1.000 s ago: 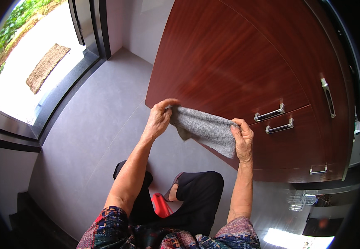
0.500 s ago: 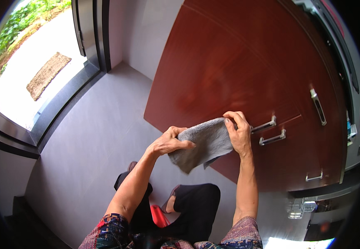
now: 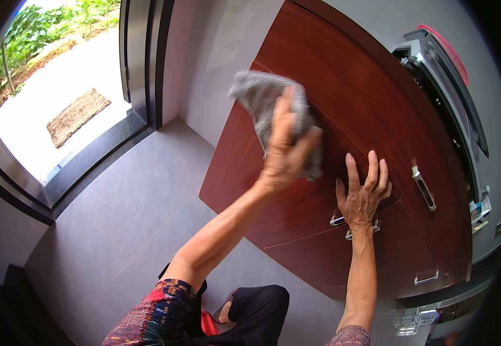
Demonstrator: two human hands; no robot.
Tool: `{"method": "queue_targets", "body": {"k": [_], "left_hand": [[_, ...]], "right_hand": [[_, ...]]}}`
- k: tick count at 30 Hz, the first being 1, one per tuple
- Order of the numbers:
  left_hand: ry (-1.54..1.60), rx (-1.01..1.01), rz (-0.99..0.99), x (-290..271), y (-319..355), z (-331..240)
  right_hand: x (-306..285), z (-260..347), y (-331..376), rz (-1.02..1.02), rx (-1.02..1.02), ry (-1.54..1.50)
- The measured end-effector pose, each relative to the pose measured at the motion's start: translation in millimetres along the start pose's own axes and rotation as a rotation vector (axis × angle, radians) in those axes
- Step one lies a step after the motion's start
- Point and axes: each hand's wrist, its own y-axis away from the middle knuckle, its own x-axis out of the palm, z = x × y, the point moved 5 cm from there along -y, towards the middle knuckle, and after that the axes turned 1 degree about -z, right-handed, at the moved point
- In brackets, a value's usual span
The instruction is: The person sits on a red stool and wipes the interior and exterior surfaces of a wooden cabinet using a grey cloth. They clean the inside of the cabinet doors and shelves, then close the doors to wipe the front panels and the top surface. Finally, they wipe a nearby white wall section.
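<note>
My left hand (image 3: 285, 147) presses a grey cloth (image 3: 259, 92) against the upper part of a dark red wooden cabinet front (image 3: 342, 75). The fingers wrap over the cloth. My right hand (image 3: 363, 193) lies flat with spread fingers on the same cabinet front, a little lower and to the right, just above two metal handles (image 3: 338, 220). It holds nothing.
Another metal handle (image 3: 423, 187) sits to the right and one (image 3: 426, 278) lower down. Grey floor tiles (image 3: 123, 213) spread to the left. A glass door (image 3: 60, 98) shows a doormat (image 3: 77, 115) outside. My legs in black trousers (image 3: 256, 311) are below.
Both hands held the cloth stretched between them. The right hand let go and now rests flat on the cabinet; the left hand carried the cloth up onto the cabinet front.
</note>
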Motion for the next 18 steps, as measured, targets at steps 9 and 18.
{"method": "queue_targets", "body": {"k": [9,18], "left_hand": [[-0.211,0.003,0.76,65.5,6.3,-5.8],[-0.473,0.452,0.458,57.8,-79.7,-2.5]], "right_hand": [[-5.8,-19.0,6.9,-0.117,0.091,-0.279],[-3.8,-16.2,4.6,-0.089,0.091,-0.216]]}}
